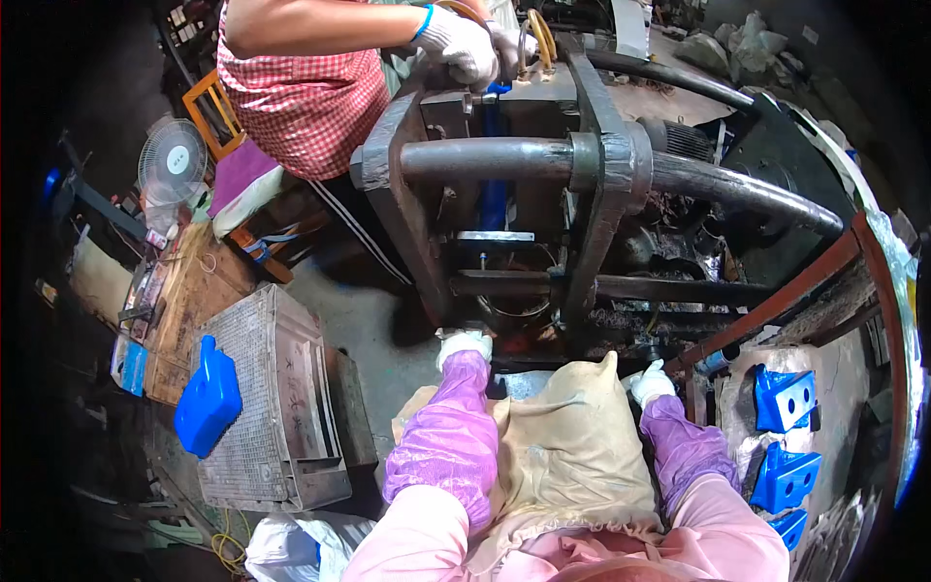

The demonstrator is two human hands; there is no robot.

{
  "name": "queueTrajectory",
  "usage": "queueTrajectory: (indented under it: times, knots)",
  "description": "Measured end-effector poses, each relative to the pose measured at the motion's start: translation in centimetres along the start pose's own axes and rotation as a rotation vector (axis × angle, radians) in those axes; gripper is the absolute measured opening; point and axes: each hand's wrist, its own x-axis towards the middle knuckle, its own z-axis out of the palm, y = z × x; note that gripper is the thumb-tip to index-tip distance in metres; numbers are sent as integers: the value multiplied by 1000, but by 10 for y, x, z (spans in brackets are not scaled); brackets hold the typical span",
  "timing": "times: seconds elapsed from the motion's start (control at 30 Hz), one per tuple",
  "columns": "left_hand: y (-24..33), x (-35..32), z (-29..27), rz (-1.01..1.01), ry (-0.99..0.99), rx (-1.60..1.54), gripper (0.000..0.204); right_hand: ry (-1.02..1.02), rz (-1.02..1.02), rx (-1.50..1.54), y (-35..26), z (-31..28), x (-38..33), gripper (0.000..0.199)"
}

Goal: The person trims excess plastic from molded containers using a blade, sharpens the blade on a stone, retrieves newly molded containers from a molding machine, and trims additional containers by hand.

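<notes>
Your left grip [465,342], a hand in a white glove below a crinkled purple oversleeve [441,427], is at the foot of the heavy dark steel machine frame [514,160], by its left upright. Its fingertips blend into the shadow there, so you cannot tell whether they are clamped on anything. Your right grip [650,383], white-gloved too, is beside the rusty red-brown metal beam [766,306] at the machine's right; its fingers look bent, but whether they close on something cannot be told.

The frame stands straight ahead of you, beyond your beige cloth apron [577,436], with an upright glossy blue column [493,206] between its plates. Across from you, a co-worker's hand in a white knit glove [461,48] is at the top, near the yellowish looped hoses [541,41].

The step in hand looks like tending the machine's lower part while your co-worker sees to the top. The next move calls for agreement with that person and for fingers well away from the plates.

A blue jug-shaped plastic piece [208,403] lies on the grey mesh-topped crate [257,451] to your left; blue two-holed plastic blocks [787,400] sit to your right.
</notes>
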Motion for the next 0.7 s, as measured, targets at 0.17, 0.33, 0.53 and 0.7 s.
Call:
queueTrajectory:
  times: [0.17, 0.33, 0.53, 0.7]
  knots:
    - [-2, 1, 1, -1, -4, -19, 73, -5, -6, 17, 0, 8, 6, 94]
    - [2, -17, -12, 7, -8, 31, 64, 30, -31, 19, 0, 20, 9, 92]
    - [-1, -14, -12, 77, 15, 116, 57, 20, -124, 70, 9, -3, -11, 83]
    - [-10, -5, -30, 254, -113, 402, 53, 275, -238, 357, 75, -4, -65, 70]
